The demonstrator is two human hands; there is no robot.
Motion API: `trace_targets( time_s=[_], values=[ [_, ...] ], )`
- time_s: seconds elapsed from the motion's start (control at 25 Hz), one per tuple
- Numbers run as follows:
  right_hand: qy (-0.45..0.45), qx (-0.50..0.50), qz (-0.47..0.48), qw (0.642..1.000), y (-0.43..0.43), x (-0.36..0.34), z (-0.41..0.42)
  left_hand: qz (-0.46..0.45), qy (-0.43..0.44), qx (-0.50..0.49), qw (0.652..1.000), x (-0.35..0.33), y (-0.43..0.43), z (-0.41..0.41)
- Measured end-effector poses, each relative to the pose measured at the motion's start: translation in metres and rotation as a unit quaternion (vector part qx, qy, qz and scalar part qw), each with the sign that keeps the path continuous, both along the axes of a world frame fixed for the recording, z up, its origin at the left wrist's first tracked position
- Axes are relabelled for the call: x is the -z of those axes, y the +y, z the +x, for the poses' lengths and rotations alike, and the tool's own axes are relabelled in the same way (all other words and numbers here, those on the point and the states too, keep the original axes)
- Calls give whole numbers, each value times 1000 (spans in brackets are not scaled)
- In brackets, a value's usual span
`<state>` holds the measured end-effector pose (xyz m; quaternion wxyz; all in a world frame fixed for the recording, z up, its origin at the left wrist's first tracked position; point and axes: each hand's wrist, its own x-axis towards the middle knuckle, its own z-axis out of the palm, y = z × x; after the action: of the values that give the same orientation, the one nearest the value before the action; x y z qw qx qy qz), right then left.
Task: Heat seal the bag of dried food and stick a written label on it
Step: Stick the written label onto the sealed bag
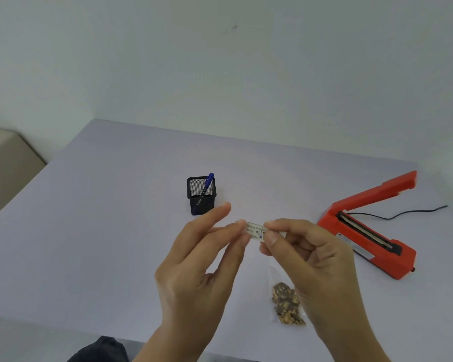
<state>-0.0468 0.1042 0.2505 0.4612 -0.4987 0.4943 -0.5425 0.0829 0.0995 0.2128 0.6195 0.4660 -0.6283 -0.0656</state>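
A small white label (255, 231) with printed lines and blue handwriting is held up above the table. My left hand (202, 259) pinches its left end and my right hand (306, 254) pinches its right end, thumb over part of the text. Below my right hand, a clear plastic bag of brown dried food (285, 303) lies flat on the table, partly hidden by my right wrist. The red heat sealer (369, 226) stands at the right with its arm raised.
A black mesh pen holder (201, 195) with a blue pen (207, 184) stands behind my hands. The sealer's black cord (403, 214) trails off to the right. The pale table (102, 231) meets a wall at the back; a dark cloth shows at the near edge.
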Motion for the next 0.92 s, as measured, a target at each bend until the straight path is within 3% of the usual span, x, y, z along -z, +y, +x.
trace_targets(
  time_s=[0.24, 0.4, 0.6, 0.92],
  values=[
    [14, 4, 5, 1000, -1, 1, 2, 56, 53, 67, 995, 0, -3, 4],
    [44, 20, 18, 999, -3, 2, 2, 55, -16, 63, 996, 1, -7, 7],
    [117, 60, -27, 991, -3, 4, 3, -57, -171, 16, 983, 5, -9, 6],
    [107, 63, -49, 991, 0, 7, 4, -38, -139, -41, 989, 6, -8, -1]
  ],
)
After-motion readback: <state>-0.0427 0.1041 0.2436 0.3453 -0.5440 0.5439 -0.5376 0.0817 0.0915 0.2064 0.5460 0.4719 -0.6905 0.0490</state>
